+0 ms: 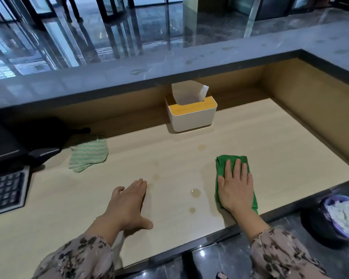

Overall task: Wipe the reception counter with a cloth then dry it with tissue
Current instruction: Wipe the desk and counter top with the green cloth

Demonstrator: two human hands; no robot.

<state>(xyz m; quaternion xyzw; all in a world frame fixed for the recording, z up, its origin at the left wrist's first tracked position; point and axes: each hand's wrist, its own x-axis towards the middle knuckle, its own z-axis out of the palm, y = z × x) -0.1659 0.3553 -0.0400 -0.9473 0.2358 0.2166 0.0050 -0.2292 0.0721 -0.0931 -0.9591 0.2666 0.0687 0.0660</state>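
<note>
My right hand (236, 186) presses flat, fingers straight, on a folded green cloth (222, 167) at the right of the pale wooden counter (270, 141). My left hand (129, 202) rests open on the counter at the middle, holding nothing. Between the hands lie several yellowish liquid spots, the biggest a wet drop (195, 192). A white tissue box (190, 113) with a wooden lid stands at the back, one tissue (186, 92) sticking up from its slot.
A striped pale-green cloth (88, 156) lies at the back left beside a black monitor base (18, 141). A keyboard (5, 191) sits at the left edge. A raised grey stone ledge (169, 65) runs behind. A bin with used tissues (343, 216) stands low right.
</note>
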